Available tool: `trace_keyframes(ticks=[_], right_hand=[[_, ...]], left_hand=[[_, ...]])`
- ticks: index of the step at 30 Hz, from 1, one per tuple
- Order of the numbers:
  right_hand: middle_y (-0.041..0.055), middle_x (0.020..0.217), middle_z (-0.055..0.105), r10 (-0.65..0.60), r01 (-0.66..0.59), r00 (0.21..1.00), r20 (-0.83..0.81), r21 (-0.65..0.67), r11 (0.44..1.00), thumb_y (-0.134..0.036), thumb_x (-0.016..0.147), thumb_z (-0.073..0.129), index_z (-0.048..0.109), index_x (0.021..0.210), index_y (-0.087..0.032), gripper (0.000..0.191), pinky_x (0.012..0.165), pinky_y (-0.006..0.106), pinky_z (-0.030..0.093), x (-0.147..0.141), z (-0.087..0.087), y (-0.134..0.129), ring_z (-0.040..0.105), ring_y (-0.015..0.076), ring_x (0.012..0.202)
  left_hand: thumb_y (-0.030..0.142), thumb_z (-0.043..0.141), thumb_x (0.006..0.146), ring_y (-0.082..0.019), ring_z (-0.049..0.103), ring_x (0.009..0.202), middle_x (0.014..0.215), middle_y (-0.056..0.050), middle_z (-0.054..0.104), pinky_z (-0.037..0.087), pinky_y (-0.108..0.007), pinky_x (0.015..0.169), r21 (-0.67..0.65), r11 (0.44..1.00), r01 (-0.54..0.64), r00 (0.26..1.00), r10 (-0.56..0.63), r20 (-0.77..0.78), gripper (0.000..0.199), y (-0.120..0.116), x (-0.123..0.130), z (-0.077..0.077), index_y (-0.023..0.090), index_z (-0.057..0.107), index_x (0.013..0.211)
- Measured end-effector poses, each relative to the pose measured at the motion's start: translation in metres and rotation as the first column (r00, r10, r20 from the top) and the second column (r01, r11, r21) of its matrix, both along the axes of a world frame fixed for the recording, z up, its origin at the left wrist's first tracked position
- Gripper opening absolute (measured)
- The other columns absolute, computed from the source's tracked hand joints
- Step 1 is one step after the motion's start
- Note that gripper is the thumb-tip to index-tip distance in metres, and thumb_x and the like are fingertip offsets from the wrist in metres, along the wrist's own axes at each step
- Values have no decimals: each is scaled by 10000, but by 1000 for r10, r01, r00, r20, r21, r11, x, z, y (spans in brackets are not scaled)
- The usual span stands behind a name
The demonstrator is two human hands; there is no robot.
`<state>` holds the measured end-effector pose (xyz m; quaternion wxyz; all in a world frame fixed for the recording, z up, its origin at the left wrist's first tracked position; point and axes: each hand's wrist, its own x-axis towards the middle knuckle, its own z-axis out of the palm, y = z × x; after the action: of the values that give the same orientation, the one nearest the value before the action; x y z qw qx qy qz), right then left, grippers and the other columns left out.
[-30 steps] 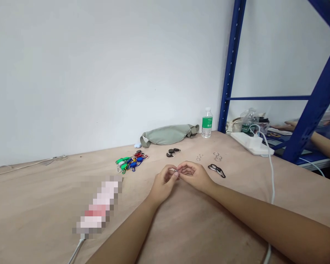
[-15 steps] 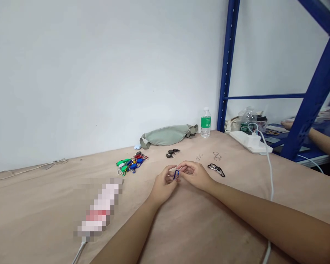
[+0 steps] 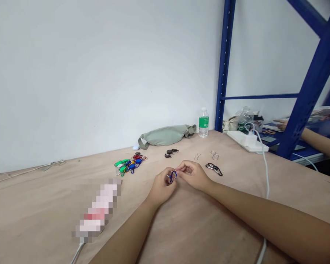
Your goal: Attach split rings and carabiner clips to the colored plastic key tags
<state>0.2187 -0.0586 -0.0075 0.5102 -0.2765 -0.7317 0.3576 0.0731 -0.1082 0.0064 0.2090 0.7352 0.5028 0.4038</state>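
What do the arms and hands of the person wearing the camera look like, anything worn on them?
The left hand and right hand are gloveless. The left forearm and right forearm are bare, with no sleeve, watch or bracelet showing. Finger rings are too small to tell.

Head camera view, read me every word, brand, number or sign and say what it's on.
No text is legible.
Green label on the clear bottle: white marks, too small.
Bottle behind the white power strip: label lettering, too blurred.
Pale pink item: pixelated, nothing readable.
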Motion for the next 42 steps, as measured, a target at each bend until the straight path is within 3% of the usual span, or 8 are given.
trace_keyframes(ticks=[10, 15, 20, 26, 34, 38, 42], right_hand=[[55, 755, 634, -35, 35, 999, 10, 25, 999, -240, 709, 551, 547, 704, -151, 89, 626, 269, 475, 1, 0, 1, 591, 143, 675], [45, 738, 626, -32, 31, 999, 16, 62, 998, -219, 702, 550, 524, 669, -155, 76, 619, 262, 473, 1, 3, -2, 589, 136, 655], [40, 721, 614, -39, 35, 998, 46, 95, 995, -210, 698, 546, 509, 643, -161, 82, 616, 259, 472, 0, 3, -3, 586, 138, 662], [29, 700, 584, -2, -5, 997, 74, 103, 995, -185, 696, 531, 502, 630, -163, 75, 609, 250, 467, 1, 2, -1, 571, 131, 651], [19, 686, 573, 38, -47, 993, 114, 75, 996, -164, 672, 537, 540, 633, -153, 41, 598, 233, 461, 1, 0, 0, 559, 116, 624], [37, 717, 591, 2, -21, 990, 143, 132, 991, -186, 678, 539, 596, 667, -150, 68, 606, 236, 467, 6, 2, 6, 573, 124, 644], [42, 691, 644, -126, 95, 945, 302, 115, 989, -204, 655, 565, 657, 702, -164, 111, 586, 246, 470, 23, 5, 25, 588, 138, 612]], left_hand=[[228, 563, 676, -131, 603, 685, 869, -45, 662, 481, -244, 660, -57, 997, -49, 986, 58, 159, 285, -1, 3, 4, 171, 619, 949], [227, 590, 654, -135, 614, 657, 898, -64, 665, 486, -232, 623, -142, 986, -84, 967, 115, 229, 310, 0, 4, 6, 148, 631, 950], [222, 596, 643, -115, 590, 538, 795, -62, 675, 481, -220, 531, -215, 974, -64, 940, 132, 315, 319, 1, 4, 5, 122, 634, 943], [180, 625, 618, -100, 595, 524, 757, -50, 666, 506, -220, 547, -284, 958, -24, 882, 155, 446, 345, 4, 5, 1, 108, 618, 956], [193, 680, 589, -99, 602, 524, 786, -56, 660, 525, -227, 549, -298, 955, -14, 862, 163, 480, 386, 8, 3, -4, 110, 606, 959], [210, 670, 603, -108, 606, 555, 808, -62, 655, 531, -247, 573, -289, 957, -4, 871, 145, 470, 401, 9, 1, -7, 113, 588, 984], [232, 647, 620, -108, 595, 595, 814, -65, 645, 528, -256, 595, -270, 963, -23, 883, 146, 447, 388, 7, 1, -5, 108, 584, 982]])
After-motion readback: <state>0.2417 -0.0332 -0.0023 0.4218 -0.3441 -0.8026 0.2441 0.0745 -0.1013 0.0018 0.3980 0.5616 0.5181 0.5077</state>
